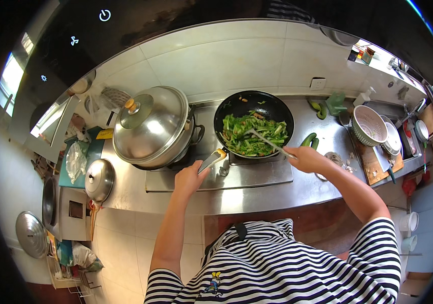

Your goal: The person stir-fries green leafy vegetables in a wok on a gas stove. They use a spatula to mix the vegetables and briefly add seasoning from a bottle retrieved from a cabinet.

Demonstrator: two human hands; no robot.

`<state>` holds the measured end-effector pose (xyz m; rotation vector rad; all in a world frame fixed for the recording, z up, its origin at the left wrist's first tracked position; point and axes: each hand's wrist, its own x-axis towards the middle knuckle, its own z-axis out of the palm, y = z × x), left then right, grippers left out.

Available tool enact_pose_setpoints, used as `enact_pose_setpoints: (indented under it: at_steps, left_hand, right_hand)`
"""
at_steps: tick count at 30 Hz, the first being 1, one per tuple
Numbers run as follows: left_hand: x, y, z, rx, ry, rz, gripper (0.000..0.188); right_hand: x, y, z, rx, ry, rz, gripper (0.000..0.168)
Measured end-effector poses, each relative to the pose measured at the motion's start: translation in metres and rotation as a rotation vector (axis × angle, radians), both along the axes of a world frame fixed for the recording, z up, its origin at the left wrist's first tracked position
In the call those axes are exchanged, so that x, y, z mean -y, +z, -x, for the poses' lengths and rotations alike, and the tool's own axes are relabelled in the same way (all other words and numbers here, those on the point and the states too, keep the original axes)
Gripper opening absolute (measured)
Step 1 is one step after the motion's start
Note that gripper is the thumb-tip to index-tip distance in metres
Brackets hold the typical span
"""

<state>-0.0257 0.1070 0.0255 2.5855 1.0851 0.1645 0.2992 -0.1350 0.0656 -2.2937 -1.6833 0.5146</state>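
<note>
A black wok (271, 104) stands on the stove, holding chopped leafy greens (252, 133) with small orange-brown bits among them. My left hand (189, 178) is closed around the wok's handle (209, 161), on the near left side. In my right hand (307, 159) is the metal handle of a spatula or ladle (269, 141); its working end is hidden among the greens. Left of the wok sits a large metal pot under a domed steel lid (155, 125) with a glass window and a wooden-coloured knob.
Long green peppers or cucumbers (309, 140) lie right of the wok. Farther right, a wooden cutting board (372, 167) bears a cleaver (383, 159) and a plastic colander (370, 125). A smaller lidded pan (99, 180) stands at the left counter edge. The range hood (186, 19) overhangs the back.
</note>
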Motion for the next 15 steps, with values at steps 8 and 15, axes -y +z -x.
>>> enact_pose_setpoints:
  at_steps: [8, 15]
  left_hand:
    - [0.0, -0.001, 0.001, 0.002, 0.044, 0.071, 0.042]
    - [0.001, 0.007, 0.0, -0.054, 0.075, 0.154, 0.043]
  right_hand:
    - [0.014, 0.025, -0.043, 0.042, -0.182, 0.107, 0.041]
    - [-0.012, 0.024, -0.009, -1.092, -0.658, -0.121, 0.049]
